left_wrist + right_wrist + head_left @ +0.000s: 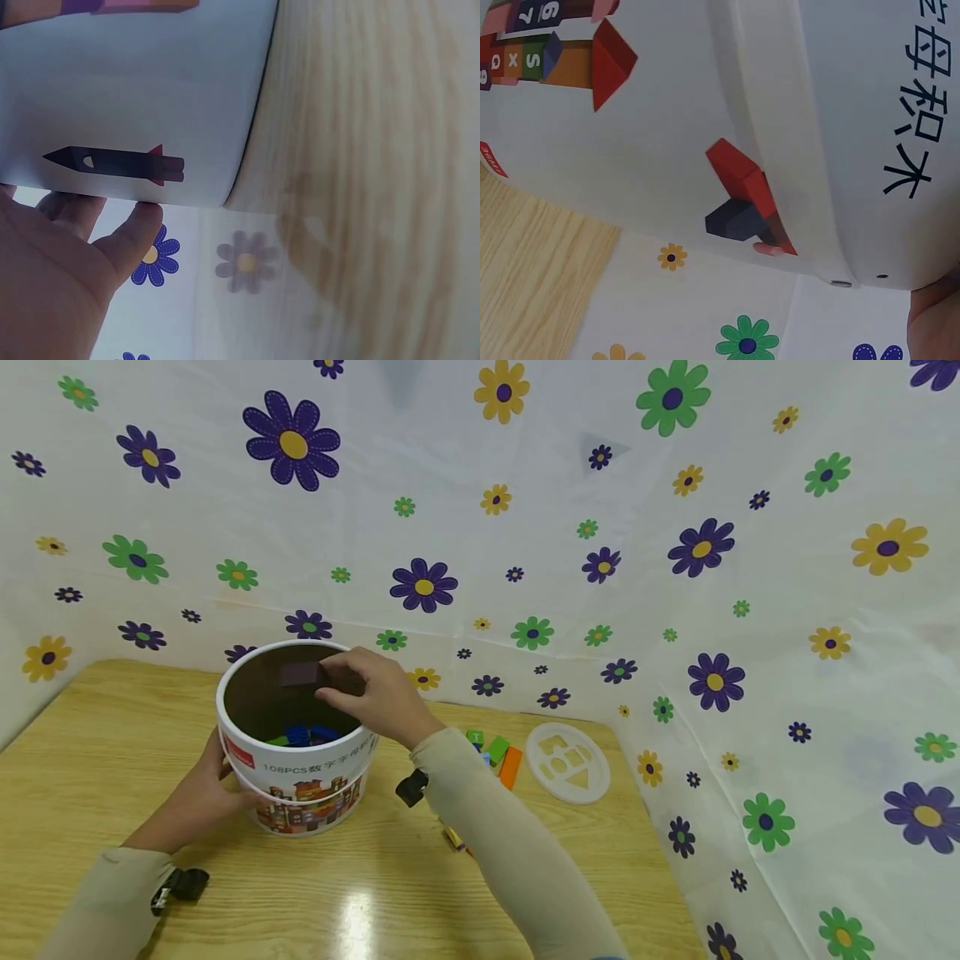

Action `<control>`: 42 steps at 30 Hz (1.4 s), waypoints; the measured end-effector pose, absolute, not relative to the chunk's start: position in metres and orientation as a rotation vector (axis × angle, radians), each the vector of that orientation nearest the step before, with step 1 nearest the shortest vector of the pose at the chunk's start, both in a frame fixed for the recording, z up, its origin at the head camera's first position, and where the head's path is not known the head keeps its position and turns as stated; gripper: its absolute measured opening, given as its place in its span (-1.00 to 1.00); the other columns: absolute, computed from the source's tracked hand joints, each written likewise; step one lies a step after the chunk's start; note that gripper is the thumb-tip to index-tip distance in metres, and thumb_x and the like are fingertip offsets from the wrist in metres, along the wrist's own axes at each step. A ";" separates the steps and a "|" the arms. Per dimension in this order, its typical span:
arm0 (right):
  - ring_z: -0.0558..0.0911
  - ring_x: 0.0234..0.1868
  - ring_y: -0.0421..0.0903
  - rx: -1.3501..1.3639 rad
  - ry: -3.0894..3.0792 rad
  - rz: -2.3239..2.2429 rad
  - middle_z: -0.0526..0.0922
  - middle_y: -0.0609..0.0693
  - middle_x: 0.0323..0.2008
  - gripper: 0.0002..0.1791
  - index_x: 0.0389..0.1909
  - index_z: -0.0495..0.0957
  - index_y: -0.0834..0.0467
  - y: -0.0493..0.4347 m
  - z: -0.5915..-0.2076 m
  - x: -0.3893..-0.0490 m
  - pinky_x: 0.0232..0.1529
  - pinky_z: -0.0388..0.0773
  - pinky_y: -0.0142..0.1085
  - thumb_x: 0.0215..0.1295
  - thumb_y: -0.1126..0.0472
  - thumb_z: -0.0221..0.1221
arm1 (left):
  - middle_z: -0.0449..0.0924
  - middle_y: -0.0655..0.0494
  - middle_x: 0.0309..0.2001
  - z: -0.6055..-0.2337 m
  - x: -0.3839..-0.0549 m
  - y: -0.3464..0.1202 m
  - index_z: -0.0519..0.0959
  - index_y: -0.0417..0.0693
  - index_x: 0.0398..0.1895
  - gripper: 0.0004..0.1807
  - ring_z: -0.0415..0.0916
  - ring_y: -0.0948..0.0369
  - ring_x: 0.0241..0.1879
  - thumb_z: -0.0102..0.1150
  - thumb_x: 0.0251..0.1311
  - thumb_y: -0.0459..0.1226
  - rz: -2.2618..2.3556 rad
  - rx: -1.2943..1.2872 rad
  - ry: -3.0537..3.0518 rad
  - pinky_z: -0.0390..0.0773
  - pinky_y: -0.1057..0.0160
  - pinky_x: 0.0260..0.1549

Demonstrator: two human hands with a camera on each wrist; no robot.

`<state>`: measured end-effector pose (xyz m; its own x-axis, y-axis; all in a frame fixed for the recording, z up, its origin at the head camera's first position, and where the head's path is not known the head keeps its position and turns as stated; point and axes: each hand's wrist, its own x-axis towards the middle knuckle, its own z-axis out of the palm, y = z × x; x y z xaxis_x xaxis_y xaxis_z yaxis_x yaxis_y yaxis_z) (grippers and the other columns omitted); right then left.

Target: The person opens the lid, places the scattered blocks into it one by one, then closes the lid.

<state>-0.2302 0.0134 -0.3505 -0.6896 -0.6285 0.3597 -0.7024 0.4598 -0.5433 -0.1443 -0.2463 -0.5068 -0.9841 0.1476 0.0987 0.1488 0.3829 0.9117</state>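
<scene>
A white bucket (300, 768) with printed building pictures stands upright on the table. Several green and blue blocks (303, 735) lie at the bottom inside it. My right hand (378, 693) reaches over the rim from the right. Between its thumb and fingers it pinches a dark rectangular block (302, 674) in the bucket's mouth. My left hand (206, 802) rests against the bucket's lower left side, thumb toward the front and other fingers farther round. In the left wrist view, fingertips (150, 214) lie right at the white wall.
Right of the bucket lie green blocks (497, 750), an orange block (511, 767) and a white round plate (567, 763) with shape cutouts. Small yellow pieces (453, 837) show beside the right sleeve. A flower-patterned sheet (450, 535) hangs behind the wooden table (337, 893).
</scene>
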 end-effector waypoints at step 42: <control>0.64 -0.06 -0.30 1.110 -2.643 1.186 0.70 0.02 -0.01 -0.65 0.13 0.65 0.15 0.012 -0.356 -0.223 0.10 0.63 -0.47 0.41 0.11 0.34 | -0.31 -0.29 0.64 -0.509 -0.142 -0.246 -0.46 0.47 0.65 0.43 -0.24 -0.51 0.52 0.56 0.11 -0.26 -1.753 -0.318 -2.560 -0.01 -0.69 0.24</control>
<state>-0.2231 0.0120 -0.3559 -0.7434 -0.5945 0.3065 -0.6241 0.4519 -0.6374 -0.1422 -0.2457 -0.5094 -0.9789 0.1547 0.1334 0.1803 0.3476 0.9201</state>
